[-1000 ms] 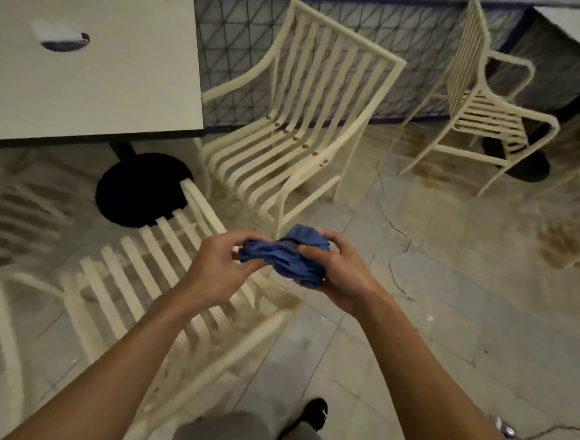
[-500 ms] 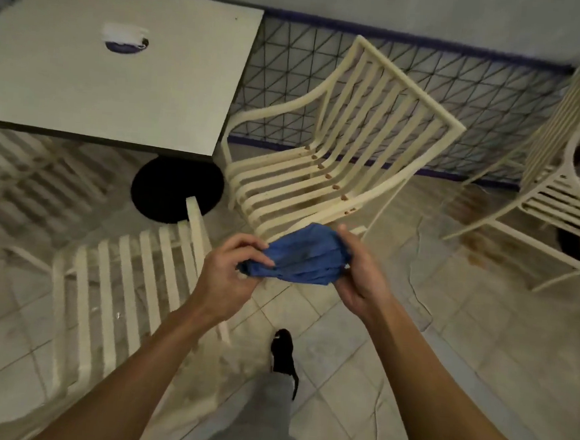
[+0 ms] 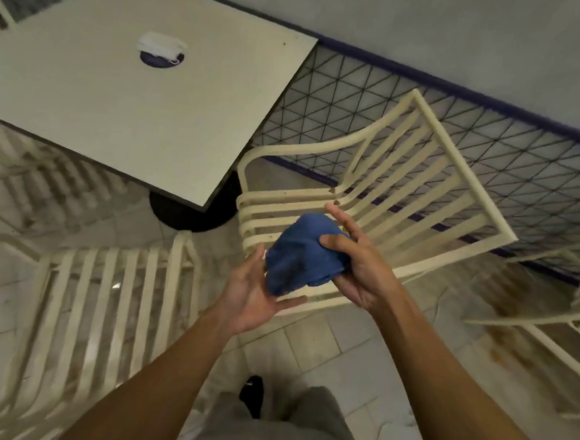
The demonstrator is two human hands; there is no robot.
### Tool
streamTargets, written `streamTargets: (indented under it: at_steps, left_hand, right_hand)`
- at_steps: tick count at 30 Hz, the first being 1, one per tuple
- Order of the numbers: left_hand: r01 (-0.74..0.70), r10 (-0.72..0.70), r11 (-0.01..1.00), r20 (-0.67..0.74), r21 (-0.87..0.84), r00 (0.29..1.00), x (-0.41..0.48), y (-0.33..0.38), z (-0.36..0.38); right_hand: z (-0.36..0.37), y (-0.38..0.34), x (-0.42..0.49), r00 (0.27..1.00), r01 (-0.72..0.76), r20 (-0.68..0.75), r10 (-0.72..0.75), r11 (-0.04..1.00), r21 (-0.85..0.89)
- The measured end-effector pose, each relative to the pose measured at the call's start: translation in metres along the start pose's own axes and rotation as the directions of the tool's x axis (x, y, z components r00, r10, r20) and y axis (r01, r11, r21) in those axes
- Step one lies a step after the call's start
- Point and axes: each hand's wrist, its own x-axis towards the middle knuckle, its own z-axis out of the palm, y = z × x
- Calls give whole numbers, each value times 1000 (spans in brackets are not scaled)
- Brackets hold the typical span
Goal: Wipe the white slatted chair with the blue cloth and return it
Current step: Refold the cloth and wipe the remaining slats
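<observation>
The blue cloth sat bunched in the right hand, fingers and thumb curled round it, the left hand spread loosely beneath, above the white slatted chair, so wiping and return apparently remained undone.

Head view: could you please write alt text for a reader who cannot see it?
A right hand grips a bunched blue cloth, the open left hand just under it, in front of a white slatted chair. A square table stands to the left, another chair lower left.
</observation>
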Motion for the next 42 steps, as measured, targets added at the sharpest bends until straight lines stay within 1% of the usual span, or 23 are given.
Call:
streamTargets:
  at_steps: [2, 3, 5, 7, 9, 11, 12, 14, 16, 18, 20, 22, 24, 26, 27, 30, 32, 33, 35, 36, 38, 40, 42]
  left_hand:
    - [-33, 32, 999, -32, -40, 999, 24, 4, 9]
    - [-61, 58, 997, -69, -42, 996, 37, 6, 13]
    - [-116, 116, 993, -157, 10, 981, 63, 15, 21]
    - [-150, 191, 975, -281, 162, 941, 90, 24, 27]
    - [-159, 305, 922, -407, 354, 861, 113, 33, 32]
    - [-145, 408, 856, -476, 496, 780, 133, 39, 42]
    - [-120, 439, 820, -480, 559, 760, 140, 41, 47]
    - [-45, 473, 750, -488, 660, 733, 157, 47, 57]
    - [36, 502, 711, -543, 702, 673, 175, 51, 65]
    - [54, 509, 737, -606, 674, 612, 194, 54, 73]
    - [1, 439, 824, -640, 567, 630, 212, 55, 86]
    - [-74, 336, 921, -685, 382, 646, 225, 60, 100]
    - [-159, 286, 956, -664, 246, 691, 230, 67, 103]
    - [-220, 302, 953, -578, 210, 758, 228, 71, 97]
    - [-232, 316, 948, -546, 219, 776, 226, 73, 93]
    - [-218, 328, 940, -513, 263, 793, 228, 76, 77]
    - [-185, 348, 924, -538, 334, 768, 235, 77, 64]
    - [-171, 370, 912, -563, 374, 740, 240, 77, 55]
    - [-145, 416, 883, -603, 446, 680, 248, 75, 37]
    - [-124, 432, 870, -616, 477, 659, 253, 75, 29]
    - [-88, 462, 842, -629, 532, 625, 263, 76, 16]
    - [-69, 520, 781, -584, 621, 623, 275, 76, 7]
    - [-24, 594, 658, -499, 753, 631, 292, 72, 2]
  right_hand:
    - [-16, -18, 23, 998, -56, 43, 55, 998, 30]
    - [-25, -27, 35, 995, -88, 58, 87, 996, 10]
    - [-45, -45, 63, 984, -163, 54, 169, 980, -111]
    - [-68, -63, 91, 966, -248, 0, 258, 930, -270]
    - [-91, -81, 119, 942, -328, -68, 327, 869, -369]
    - [-107, -101, 140, 923, -380, -116, 368, 817, -433]
    - [-114, -111, 147, 921, -385, -141, 362, 795, -470]
    - [-124, -126, 163, 937, -348, -201, 285, 738, -578]
    - [-124, -137, 181, 967, -245, -232, 108, 650, -720]
    - [-117, -141, 198, 980, -114, -185, -76, 551, -827]
    - [-106, -140, 209, 986, -2, -84, -145, 489, -872]
    - [-100, -136, 217, 994, 83, 40, -99, 489, -868]
    - [-96, -130, 223, 989, 132, 147, -7, 482, -866]
    - [-92, -126, 229, 974, 155, 216, 67, 499, -853]
    - [-91, -126, 232, 970, 142, 224, 96, 523, -840]
    - [-95, -130, 239, 963, 36, 188, 194, 598, -801]
    - [-101, -129, 245, 955, -16, 174, 240, 629, -777]
    - [-105, -127, 247, 957, -64, 146, 252, 672, -738]
    - [-110, -121, 253, 973, -167, 25, 231, 768, -619]
    - [-114, -116, 258, 980, -191, -62, 191, 791, -581]
    - [-121, -106, 269, 975, -209, -184, 121, 773, -599]
    - [-127, -92, 279, 960, -272, -213, 180, 776, -569]
    - [-133, -77, 292, 945, -324, -217, 245, 796, -511]
